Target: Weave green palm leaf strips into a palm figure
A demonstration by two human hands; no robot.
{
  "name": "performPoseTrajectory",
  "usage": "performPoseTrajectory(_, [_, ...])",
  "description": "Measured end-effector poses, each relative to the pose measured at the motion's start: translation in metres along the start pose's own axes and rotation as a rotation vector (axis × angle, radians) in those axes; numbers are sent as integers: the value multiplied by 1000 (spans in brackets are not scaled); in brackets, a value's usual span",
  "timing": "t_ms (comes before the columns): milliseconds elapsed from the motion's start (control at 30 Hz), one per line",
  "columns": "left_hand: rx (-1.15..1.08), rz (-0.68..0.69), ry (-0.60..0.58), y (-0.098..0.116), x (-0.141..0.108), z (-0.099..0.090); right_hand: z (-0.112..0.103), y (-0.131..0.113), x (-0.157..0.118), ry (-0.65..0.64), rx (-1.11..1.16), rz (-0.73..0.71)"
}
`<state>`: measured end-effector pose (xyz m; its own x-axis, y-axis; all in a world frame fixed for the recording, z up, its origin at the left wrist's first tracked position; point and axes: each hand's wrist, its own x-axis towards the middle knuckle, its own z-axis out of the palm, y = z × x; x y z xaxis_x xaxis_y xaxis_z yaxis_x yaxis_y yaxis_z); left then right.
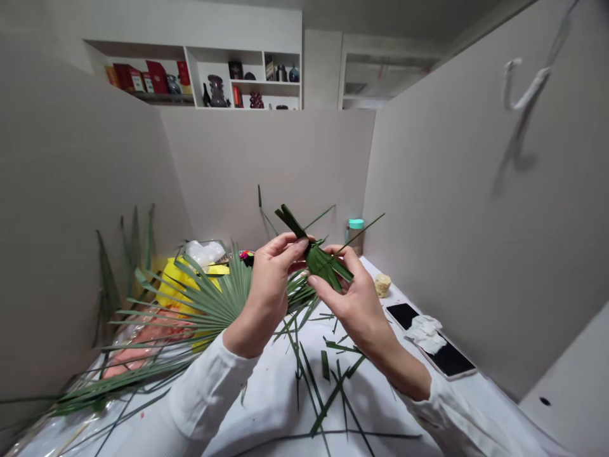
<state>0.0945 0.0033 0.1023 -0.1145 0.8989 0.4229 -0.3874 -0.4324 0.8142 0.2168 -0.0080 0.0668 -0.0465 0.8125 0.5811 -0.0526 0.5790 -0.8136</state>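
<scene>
While open white shelving (pixel 281 84) spans the back above the partitions, its left compartment holds red and orange boxes and a small jar, its middle one a dark vase (pixel 216 91), and its right ones jars and small ornaments. Below lies the white-covered bench (pixel 266 381), its left side crossed by a broad green fan leaf (pixel 234 292). Behind and partly under the leaf are clear plastic over something pink (pixel 136 349), a yellow bag (pixel 170 279) whose contents I cannot make out, and a translucent white bag (pixel 204 252). At right, a crumpled tissue (pixel 428 334) sits across a phone (pixel 455 359); a bottle (pixel 354 238) with a turquoise lid stands farther back, its lower part brownish.

The folded green leaf piece (pixel 320 263) is raised between both hands, above the bench. The left hand (pixel 267 282) has its thumb and fingers clamped on the upper left end, where two stiff blades stick up past them. The right hand (pixel 359 301) cradles the lower right, thumb against the bottom edge, fingers curled behind. Loose strips (pixel 325 365) lie scattered below; a small cream roll (pixel 382 285) sits beyond the right wrist.
</scene>
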Motion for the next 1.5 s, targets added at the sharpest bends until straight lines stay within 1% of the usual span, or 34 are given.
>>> performPoseTrajectory(100, [20, -74, -26, -9, 9, -5, -12, 9, 0, -88, 14, 46])
performPoseTrajectory(167, [41, -105, -43, -14, 16, -10, -23, 12, 1, -120, 33, 61])
performPoseTrajectory(267, [67, -125, -72, -18, 25, -14, -41, 14, 4, -87, 55, 42])
performPoseTrajectory(333, [76, -124, -100, -17, 26, -14, -51, 13, 8, -45, 55, 11])
performPoseTrajectory(467, [99, -124, -203, -7, 17, -7, -64, 10, 20, 27, 40, -41])
performPoseTrajectory(533, [121, -142, -272, -2, 9, -2, -67, 6, 24, 31, 35, -58])
performPoseTrajectory(600, [148, -166, -333, -1, 1, 1, -67, 2, 26, -2, 25, -71])
performPoseTrajectory(667, [174, -183, -378, -2, -3, 4, -67, -4, 26, -72, 6, -73])
performPoseTrajectory(733, [197, -188, -411, -6, -5, 5, -67, -8, 25, -153, -15, -66])
performPoseTrajectory(800, [217, -181, -432, -10, -5, 5, -67, -10, 23, -201, -35, -60])
performPoseTrajectory(900, [253, -162, -430, -18, -4, 5, -66, -7, 22, -192, -56, -48])
performPoseTrajectory(1067, [294, -132, -378, -25, -3, 2, -66, 0, 23, -193, -28, -24])
performPoseTrajectory(1300, [321, -116, -361, -22, -5, -2, -62, -4, 19, -165, -37, -12])
performPoseTrajectory(1400, [347, -68, -361, -20, -9, 0, -61, -8, 15, -115, -83, -6])
performPoseTrajectory(1500, [362, -17, -334, -20, -12, 3, -61, -11, 14, -88, -122, -12])
